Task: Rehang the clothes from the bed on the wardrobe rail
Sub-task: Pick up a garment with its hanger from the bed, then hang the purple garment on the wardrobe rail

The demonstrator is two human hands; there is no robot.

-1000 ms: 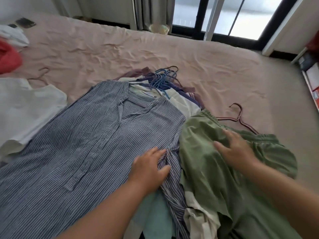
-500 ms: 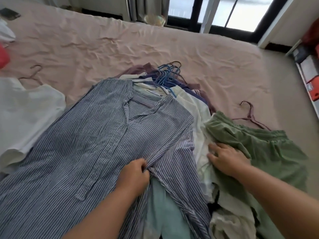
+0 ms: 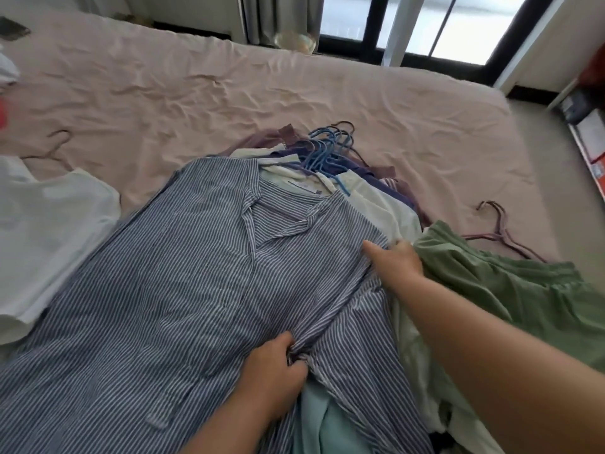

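A blue-and-white striped shirt [image 3: 170, 290] lies on top of a stack of clothes on the pink bed [image 3: 229, 93]. My left hand [image 3: 275, 371] grips a bunched fold of the shirt near its right side seam. My right hand [image 3: 396, 260] grips the shirt's right shoulder edge, fingers tucked under the fabric. A bundle of blue hangers [image 3: 327, 149] sticks out at the top of the stack. A green garment [image 3: 510, 290] lies at the right with a dark hanger [image 3: 497, 231] behind it. A mint garment [image 3: 330, 427] shows under the shirt.
A white garment [image 3: 42, 231] on a thin hanger [image 3: 55, 145] lies at the left. Windows and a curtain [image 3: 284, 18] stand beyond the bed. Grey floor [image 3: 566, 198] and a low shelf [image 3: 589, 139] are at the right.
My right hand left the green garment and moved up and left to the striped shirt's shoulder. My left hand closed on the shirt's fabric and keeps hold of it.
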